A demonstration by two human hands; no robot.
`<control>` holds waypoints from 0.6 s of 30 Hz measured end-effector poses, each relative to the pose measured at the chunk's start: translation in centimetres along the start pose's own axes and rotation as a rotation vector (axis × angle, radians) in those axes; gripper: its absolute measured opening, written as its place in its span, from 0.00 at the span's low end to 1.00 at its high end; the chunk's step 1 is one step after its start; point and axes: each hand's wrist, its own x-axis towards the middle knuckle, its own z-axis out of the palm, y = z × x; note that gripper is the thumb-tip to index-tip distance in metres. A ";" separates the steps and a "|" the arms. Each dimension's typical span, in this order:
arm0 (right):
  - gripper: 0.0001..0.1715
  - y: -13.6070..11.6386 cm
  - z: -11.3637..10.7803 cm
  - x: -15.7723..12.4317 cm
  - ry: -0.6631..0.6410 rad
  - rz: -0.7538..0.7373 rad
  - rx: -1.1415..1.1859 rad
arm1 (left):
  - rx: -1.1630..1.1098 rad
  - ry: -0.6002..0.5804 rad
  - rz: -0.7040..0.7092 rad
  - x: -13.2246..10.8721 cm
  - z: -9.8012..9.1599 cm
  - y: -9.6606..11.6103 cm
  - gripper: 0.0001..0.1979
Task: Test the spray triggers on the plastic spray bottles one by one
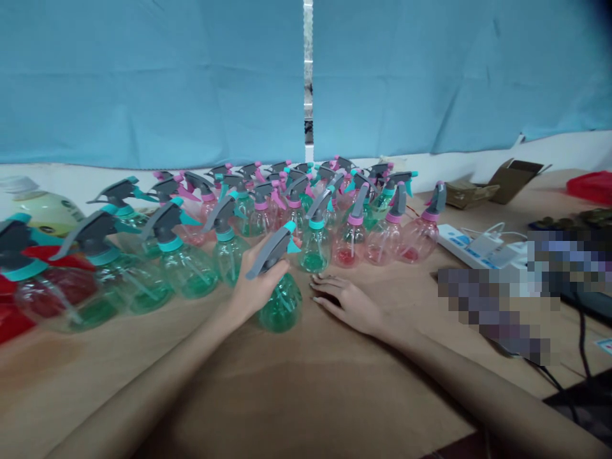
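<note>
My left hand (258, 280) is wrapped round the neck of a green spray bottle (280, 306), which has a grey and turquoise spray head and stands near the middle of the table. To its right, my right hand (351, 303) lies on the tabletop with its fingers stretched out and holds nothing. Just beyond the right fingertips stands another green spray bottle (314, 252). A pink spray bottle (350, 245) is beside that one, upright.
Several green and pink spray bottles fill the back and left of the brown table (287, 408). A power strip (461, 245), an open cardboard box (511, 185) and cables are at the right. A large pale bottle (48, 210) and red plastic (14, 312) are at the left.
</note>
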 end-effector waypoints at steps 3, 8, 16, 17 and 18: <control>0.21 0.0 0.0 0.0 -0.003 0.005 0.001 | 0.003 -0.060 0.008 0.1 -0.1 0.1 0.06; 0.21 -0.1 -0.2 -0.1 -0.003 0.007 0.005 | 0.003 -0.076 0.027 0.1 -0.2 0.3 0.09; 0.20 -0.2 -0.2 -0.1 0.001 0.003 0.020 | 0.006 -0.057 0.040 0.5 -0.3 0.7 0.06; 0.20 -0.2 -0.2 -0.1 0.001 0.002 0.019 | 0.002 -0.051 0.037 0.6 -0.3 0.7 0.05; 0.21 -0.2 -0.2 -0.1 0.001 0.003 0.016 | -0.003 -0.050 0.034 0.6 -0.3 0.8 0.04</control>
